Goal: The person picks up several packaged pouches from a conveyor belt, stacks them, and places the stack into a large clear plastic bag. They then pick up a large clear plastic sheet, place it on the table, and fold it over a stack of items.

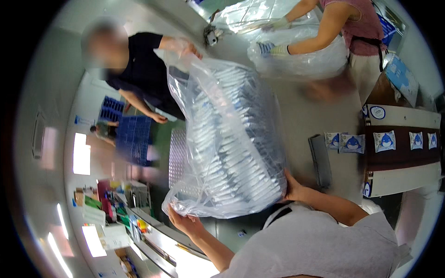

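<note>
A large clear plastic bag (236, 143) packed with rows of small white-and-blue packets lies across the middle, over the metal table's edge. My left hand (185, 223) is closed on the bag's loose film at its near left corner. At the near right corner, my right hand (293, 186) grips the bag's side, its fingertips partly hidden. A co-worker in a dark shirt, standing at the far left, holds the bag's far left corner with one hand (187, 47).
Loose packets (352, 143) sit on the table beside a grey bar (320, 161). More packets ride a dark conveyor (402, 160) at the right. At the back right, a co-worker's striped gloved hand (273, 49) presses another clear bag (301, 60). Blue crates (133, 139) stand farther left.
</note>
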`<state>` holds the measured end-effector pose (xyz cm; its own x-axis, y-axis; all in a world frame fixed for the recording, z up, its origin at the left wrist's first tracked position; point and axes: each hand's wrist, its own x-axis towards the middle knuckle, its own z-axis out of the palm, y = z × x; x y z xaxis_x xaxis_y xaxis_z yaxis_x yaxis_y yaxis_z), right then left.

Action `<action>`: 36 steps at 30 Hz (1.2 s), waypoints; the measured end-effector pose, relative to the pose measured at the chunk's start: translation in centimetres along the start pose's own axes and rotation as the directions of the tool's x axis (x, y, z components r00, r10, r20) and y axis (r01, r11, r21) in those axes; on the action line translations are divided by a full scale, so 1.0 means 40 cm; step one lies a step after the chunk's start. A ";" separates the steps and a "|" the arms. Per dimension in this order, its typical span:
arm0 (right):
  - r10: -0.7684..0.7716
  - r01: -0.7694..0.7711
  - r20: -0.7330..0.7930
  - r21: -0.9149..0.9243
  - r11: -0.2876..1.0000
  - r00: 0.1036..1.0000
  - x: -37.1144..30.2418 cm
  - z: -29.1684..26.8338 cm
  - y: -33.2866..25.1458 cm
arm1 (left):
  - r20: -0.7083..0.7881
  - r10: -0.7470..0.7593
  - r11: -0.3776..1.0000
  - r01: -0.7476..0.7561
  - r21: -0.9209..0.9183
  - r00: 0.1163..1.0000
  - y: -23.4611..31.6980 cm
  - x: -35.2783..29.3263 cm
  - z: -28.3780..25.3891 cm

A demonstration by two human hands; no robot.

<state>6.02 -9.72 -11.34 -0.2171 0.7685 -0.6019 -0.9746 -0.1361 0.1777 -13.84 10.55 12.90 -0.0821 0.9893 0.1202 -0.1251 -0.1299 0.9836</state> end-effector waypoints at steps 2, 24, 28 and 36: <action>0.040 -0.041 0.022 0.035 0.999 0.999 0.033 0.044 0.006 | -0.024 -0.048 0.994 0.045 -0.098 0.999 0.013 0.037 0.068; -0.059 0.024 -0.386 -0.093 0.995 0.921 0.529 0.132 -0.140 | 0.280 -0.065 0.828 0.208 -0.520 0.958 -0.406 0.470 0.050; -0.046 0.018 -0.277 -0.101 0.995 0.960 0.654 0.059 -0.230 | 0.322 -0.053 0.858 0.208 -0.470 0.945 -0.449 0.434 0.071; -0.540 0.460 0.029 -0.565 0.685 0.841 0.652 -0.293 -0.171 | 0.543 -0.094 0.944 0.248 -0.217 0.835 -0.698 0.078 -0.165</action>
<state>6.39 3.95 -37.37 0.3457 0.7378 -0.5798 -0.7985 -0.0932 -0.5948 -17.12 16.83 -15.08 0.4798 0.8737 0.0806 -0.3534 0.1084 0.9292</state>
